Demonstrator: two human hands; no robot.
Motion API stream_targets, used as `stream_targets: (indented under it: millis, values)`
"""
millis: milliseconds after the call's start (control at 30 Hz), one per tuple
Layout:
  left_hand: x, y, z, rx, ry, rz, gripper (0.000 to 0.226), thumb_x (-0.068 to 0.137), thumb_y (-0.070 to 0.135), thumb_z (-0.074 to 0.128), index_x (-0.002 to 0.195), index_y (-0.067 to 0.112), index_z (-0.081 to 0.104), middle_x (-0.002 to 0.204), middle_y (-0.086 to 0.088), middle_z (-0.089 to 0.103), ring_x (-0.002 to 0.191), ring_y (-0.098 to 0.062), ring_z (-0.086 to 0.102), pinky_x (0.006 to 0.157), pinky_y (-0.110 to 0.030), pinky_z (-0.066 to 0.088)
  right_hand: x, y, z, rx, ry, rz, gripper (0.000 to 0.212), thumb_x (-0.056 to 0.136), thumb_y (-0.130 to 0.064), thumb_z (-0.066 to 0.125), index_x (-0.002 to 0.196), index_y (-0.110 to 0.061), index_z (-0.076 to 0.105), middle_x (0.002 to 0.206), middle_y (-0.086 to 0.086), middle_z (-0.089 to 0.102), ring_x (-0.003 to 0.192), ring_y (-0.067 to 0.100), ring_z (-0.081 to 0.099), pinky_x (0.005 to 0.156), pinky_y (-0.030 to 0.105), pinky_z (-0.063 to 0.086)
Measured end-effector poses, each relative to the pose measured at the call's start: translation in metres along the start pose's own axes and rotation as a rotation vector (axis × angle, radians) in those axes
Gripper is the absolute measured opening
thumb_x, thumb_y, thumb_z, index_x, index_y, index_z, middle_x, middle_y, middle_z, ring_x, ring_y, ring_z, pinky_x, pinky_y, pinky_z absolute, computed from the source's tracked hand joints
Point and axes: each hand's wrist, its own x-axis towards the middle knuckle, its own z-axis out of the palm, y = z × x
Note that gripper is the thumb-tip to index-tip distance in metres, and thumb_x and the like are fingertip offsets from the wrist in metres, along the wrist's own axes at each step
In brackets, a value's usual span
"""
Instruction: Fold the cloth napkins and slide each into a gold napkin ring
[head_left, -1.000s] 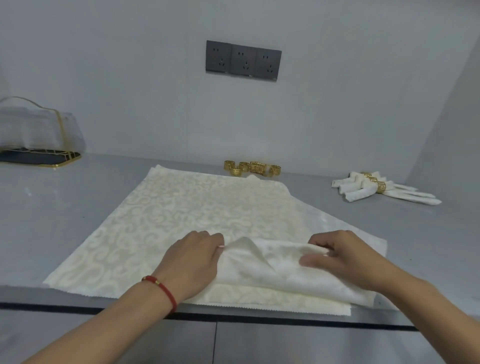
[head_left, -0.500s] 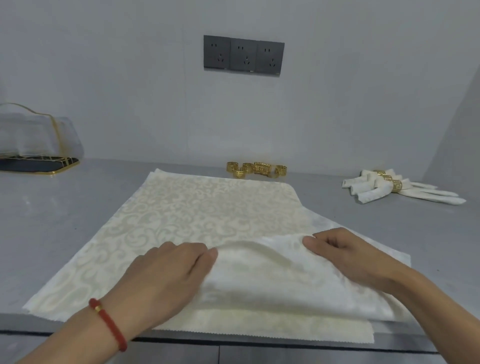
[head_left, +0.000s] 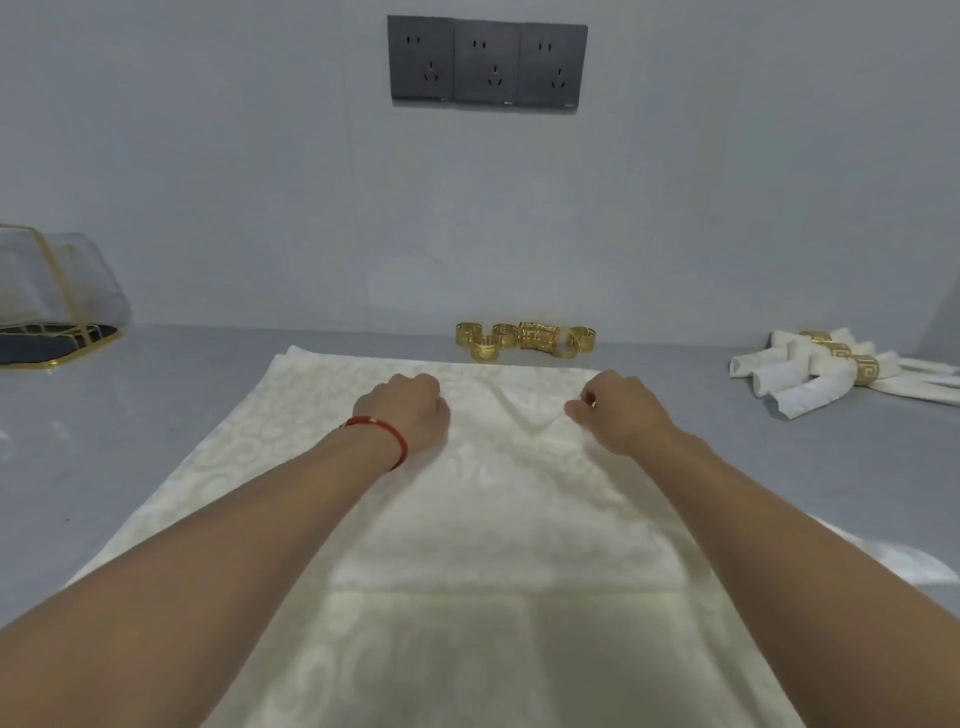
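Between my left hand (head_left: 404, 413) and right hand (head_left: 621, 413), each pinching the near edge of the cream napkin (head_left: 483, 519) carried toward its far edge, cloth sags while I fold it in half, gold rings (head_left: 524, 339) waiting just beyond on the surface (head_left: 130, 415).

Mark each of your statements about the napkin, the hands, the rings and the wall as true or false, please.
1. Both hands, left hand and right hand, grip the cream napkin. True.
2. The loose gold rings lie beyond the napkin, near the wall. True.
3. The finished napkins lie at the left. False: at the right.
4. The left wrist is bare. False: it wears a red bracelet.
5. The sockets are white. False: dark grey.
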Motion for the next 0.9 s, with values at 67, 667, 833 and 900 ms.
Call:
stream_targets:
  millis: [67, 667, 833, 900]
  values:
    - [0.016, 0.005, 0.005, 0.064, -0.029, 0.013, 0.024, 0.098, 0.028, 0.034, 0.088, 0.013, 0.05, 0.094, -0.006, 0.057, 0.085, -0.028, 0.053, 0.072, -0.034, 0.041, 0.018, 0.004, 0.005, -0.071, -0.022, 0.066, 0.035, 0.099, -0.031, 0.06, 0.072, -0.009, 0.056, 0.07, 0.007, 0.057, 0.062, 0.025, 0.053, 0.055, 0.03, 0.039]
    - [0.024, 0.037, 0.045, 0.035, -0.253, 0.426, 0.044, 0.102, 0.03, 0.027, 0.142, 0.017, 0.039, 0.143, -0.002, 0.04, 0.134, -0.023, 0.03, 0.12, -0.049, 0.012, 0.006, 0.021, 0.033, -0.199, -0.135, -0.476, 0.041, 0.107, -0.038, 0.04, 0.142, -0.021, 0.051, 0.139, -0.001, 0.055, 0.13, 0.024, 0.048, 0.108, 0.045, 0.041]
    - [0.036, 0.051, 0.042, -0.077, -0.2, 0.379, 0.038, 0.102, 0.029, 0.032, 0.136, 0.016, 0.041, 0.129, -0.002, 0.043, 0.119, -0.029, 0.04, 0.103, -0.036, 0.028, 0.004, 0.015, 0.032, -0.239, -0.139, -0.448, 0.041, 0.107, -0.038, 0.038, 0.141, -0.021, 0.052, 0.14, -0.002, 0.055, 0.131, 0.022, 0.049, 0.105, 0.045, 0.043]
    - [0.041, 0.055, 0.05, -0.03, -0.189, 0.422, 0.044, 0.105, 0.027, 0.027, 0.146, 0.014, 0.034, 0.147, -0.004, 0.037, 0.136, -0.023, 0.031, 0.116, -0.042, 0.021, 0.002, 0.013, 0.03, -0.219, -0.144, -0.439, 0.042, 0.107, -0.038, 0.039, 0.144, -0.022, 0.05, 0.144, -0.003, 0.054, 0.132, 0.02, 0.048, 0.108, 0.043, 0.042]
